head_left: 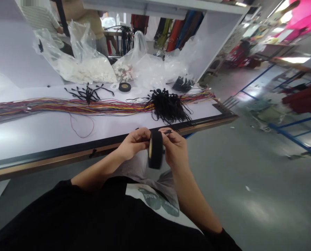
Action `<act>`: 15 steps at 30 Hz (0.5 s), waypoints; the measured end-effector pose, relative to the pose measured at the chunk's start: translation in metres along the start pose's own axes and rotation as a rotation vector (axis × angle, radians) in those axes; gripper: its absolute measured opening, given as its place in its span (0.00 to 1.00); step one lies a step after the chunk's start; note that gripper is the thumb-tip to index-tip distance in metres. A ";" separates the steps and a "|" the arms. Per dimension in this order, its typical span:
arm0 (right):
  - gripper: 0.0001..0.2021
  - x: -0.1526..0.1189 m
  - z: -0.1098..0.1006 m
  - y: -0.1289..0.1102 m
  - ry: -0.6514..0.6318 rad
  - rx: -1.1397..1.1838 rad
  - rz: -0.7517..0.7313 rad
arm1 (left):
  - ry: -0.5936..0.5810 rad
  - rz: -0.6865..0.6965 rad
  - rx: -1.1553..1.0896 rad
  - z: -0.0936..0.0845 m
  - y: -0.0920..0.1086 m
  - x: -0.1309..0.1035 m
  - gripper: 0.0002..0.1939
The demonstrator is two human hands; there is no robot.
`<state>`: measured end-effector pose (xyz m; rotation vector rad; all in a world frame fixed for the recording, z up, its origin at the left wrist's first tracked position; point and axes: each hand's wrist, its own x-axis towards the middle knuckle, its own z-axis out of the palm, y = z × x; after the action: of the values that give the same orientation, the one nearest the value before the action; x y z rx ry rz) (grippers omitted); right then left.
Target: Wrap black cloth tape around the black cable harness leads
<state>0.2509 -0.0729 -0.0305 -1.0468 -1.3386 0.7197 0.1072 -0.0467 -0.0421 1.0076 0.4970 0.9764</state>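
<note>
A roll of black tape [156, 150] hangs on edge between my two hands, just off the table's front edge. My left hand [137, 141] is closed in a pinch at the roll's left side; the roll hides its fingertips and what they hold. On the other side my right hand [176, 148] is closed, its fingers against the roll's upper edge. A small black connector [168, 132] pokes out between its thumb and fingers. Beyond the hands, a thick pile of short black cables [168, 106] lies across a long bundle of coloured wires [110, 107].
Several more black cables [88, 93] lie on the bundle to the left. Another tape roll [124, 87] sits behind it. Clear plastic bags [88, 69] of small white parts line the back. The table's front edge [66, 162] runs before me; blue metal frames [296, 129] stand right.
</note>
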 end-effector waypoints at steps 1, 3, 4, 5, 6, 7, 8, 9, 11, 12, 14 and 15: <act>0.06 0.001 -0.001 -0.004 -0.006 -0.105 -0.029 | -0.049 0.043 0.074 -0.003 0.002 0.000 0.10; 0.05 0.002 -0.003 -0.011 -0.023 -0.310 -0.117 | -0.084 0.109 0.302 -0.007 0.007 0.000 0.08; 0.05 0.002 -0.004 -0.013 -0.027 -0.382 -0.151 | -0.065 0.143 0.428 -0.008 0.009 0.000 0.07; 0.07 0.002 -0.003 -0.015 -0.020 -0.425 -0.166 | -0.028 0.167 0.535 -0.008 0.010 0.000 0.06; 0.08 0.001 -0.002 -0.016 -0.007 -0.443 -0.152 | 0.012 0.178 0.628 -0.008 0.010 0.001 0.06; 0.09 -0.001 0.000 -0.016 0.011 -0.440 -0.113 | 0.047 0.185 0.706 -0.007 0.010 0.001 0.05; 0.09 -0.002 0.003 -0.016 0.027 -0.422 -0.057 | 0.071 0.190 0.772 -0.005 0.010 0.002 0.05; 0.09 -0.004 0.005 -0.014 0.038 -0.395 0.004 | 0.094 0.198 0.827 -0.004 0.009 0.002 0.04; 0.07 -0.006 0.010 -0.010 0.024 -0.320 0.119 | 0.161 0.230 0.905 -0.001 0.006 0.003 0.03; 0.06 -0.006 0.012 -0.008 0.004 -0.280 0.167 | 0.201 0.246 0.916 0.000 0.004 0.003 0.04; 0.07 -0.006 0.013 -0.004 -0.022 -0.234 0.221 | 0.261 0.262 0.880 0.003 -0.001 0.002 0.05; 0.07 -0.005 0.013 -0.003 -0.010 -0.243 0.220 | 0.277 0.260 0.838 0.004 -0.002 0.001 0.05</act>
<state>0.2375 -0.0764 -0.0311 -1.4023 -1.3559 0.7366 0.1119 -0.0483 -0.0419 1.7235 1.0763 1.1711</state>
